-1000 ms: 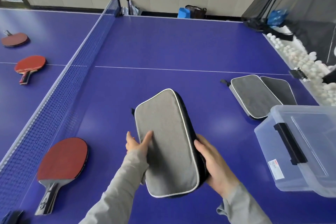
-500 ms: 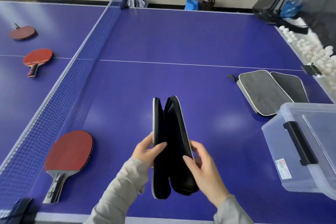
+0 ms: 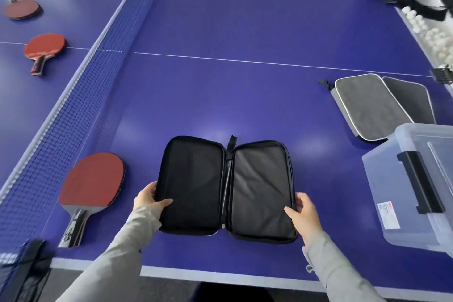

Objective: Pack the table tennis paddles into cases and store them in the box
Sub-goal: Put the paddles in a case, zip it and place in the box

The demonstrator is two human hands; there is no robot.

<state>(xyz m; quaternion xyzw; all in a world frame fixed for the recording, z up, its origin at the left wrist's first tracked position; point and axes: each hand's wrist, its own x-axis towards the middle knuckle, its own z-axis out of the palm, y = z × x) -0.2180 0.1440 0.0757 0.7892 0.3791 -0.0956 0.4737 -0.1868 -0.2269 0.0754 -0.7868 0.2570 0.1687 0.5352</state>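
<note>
Left hand (image 3: 149,200) and right hand (image 3: 302,212) pinch the edges of an open, empty case (image 3: 225,189); a paddle (image 3: 92,181) lies unpacked leftward, the box (image 3: 416,186) waits rightward.

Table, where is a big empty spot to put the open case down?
Bare blue table lies just past the open case, between the net and the closed grey cases, up to the white line. It is crowded on the right by the clear box and on the left by the nearest paddle.
</note>
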